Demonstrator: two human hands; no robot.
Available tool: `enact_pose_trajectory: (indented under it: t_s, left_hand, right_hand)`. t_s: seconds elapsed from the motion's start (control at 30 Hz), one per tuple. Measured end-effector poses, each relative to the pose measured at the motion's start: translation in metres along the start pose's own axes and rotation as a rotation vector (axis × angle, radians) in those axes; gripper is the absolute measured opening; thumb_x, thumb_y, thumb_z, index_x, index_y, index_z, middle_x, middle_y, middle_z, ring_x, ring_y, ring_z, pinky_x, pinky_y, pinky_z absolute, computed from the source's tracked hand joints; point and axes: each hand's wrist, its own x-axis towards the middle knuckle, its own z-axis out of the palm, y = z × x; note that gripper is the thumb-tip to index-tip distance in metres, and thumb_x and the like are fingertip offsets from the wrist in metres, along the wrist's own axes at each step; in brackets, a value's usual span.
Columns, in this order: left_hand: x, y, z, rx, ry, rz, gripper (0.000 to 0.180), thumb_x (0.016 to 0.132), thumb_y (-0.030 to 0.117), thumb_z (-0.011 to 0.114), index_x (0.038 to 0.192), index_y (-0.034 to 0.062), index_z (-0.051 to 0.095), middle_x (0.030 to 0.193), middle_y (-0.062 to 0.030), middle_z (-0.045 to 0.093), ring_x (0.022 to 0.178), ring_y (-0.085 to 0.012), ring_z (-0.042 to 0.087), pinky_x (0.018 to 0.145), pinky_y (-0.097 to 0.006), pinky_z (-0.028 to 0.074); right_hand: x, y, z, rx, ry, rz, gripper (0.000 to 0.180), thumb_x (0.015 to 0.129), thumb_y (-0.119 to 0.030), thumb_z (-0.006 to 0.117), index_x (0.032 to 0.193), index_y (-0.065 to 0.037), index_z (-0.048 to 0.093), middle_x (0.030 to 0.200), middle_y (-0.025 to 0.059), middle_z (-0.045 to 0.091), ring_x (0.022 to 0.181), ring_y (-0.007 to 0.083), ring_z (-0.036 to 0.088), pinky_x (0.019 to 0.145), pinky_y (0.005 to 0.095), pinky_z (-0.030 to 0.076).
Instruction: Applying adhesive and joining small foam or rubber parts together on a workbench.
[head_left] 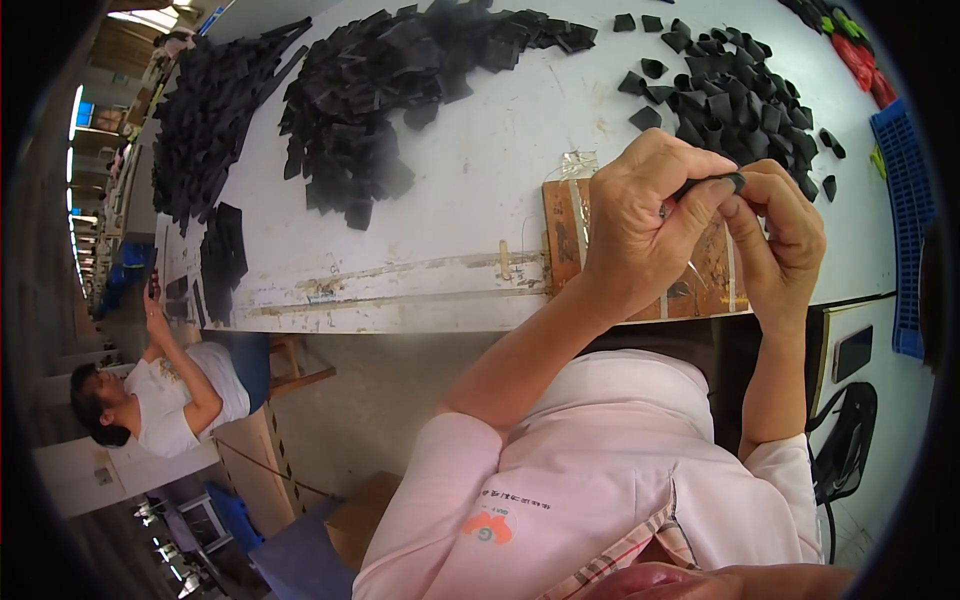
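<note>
L hand (640, 225) and R hand (775, 240) meet above the tabletop (470, 180) edge. Both grips pinch tight on one small black piece (712, 184). It lies flat betw. the fingertips, long way L to R, same reach for both.

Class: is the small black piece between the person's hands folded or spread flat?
Folded, it seems: the black piece shows only a narrow curved edge pinched between both hands' fingertips.

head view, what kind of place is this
Probably a factory or workshop line for hand assembly. A long white worktable carries big heaps of small black pieces, both hands work one black piece, and another person sits nearby along a row of benches.
</note>
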Motion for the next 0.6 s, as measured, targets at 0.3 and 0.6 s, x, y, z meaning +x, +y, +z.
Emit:
enact_pose_trajectory:
  t_s: [0.3,0.6]
  left_hand:
    - [-0.004,-0.009,-0.001,0.108,0.053,0.14,0.006,0.073,0.0,0.062,0.079,0.0009,0.06,0.066,-0.0047,0.054,0.049,-0.0124,0.048,0.043,-0.024,0.037]
    - [-0.012,-0.081,-0.152,1.329,0.307,-0.003,0.063,0.069,0.021,0.068,0.118,-0.0017,0.037,0.119,-0.0221,0.036,0.112,-0.0356,0.034,0.092,-0.044,0.03]
  right_hand:
    - [-0.008,0.013,0.011,-0.037,0.086,-0.108,0.015,0.075,0.002,0.061,0.073,0.002,0.047,0.068,0.005,0.047,0.057,0.0098,0.039,0.05,0.0197,0.03]
    - [0.006,0.054,-0.037,0.433,0.338,0.459,0.027,0.087,-0.023,0.053,0.093,0.002,0.058,0.067,0.0001,0.05,0.055,0.0043,0.039,0.044,0.0193,0.028]
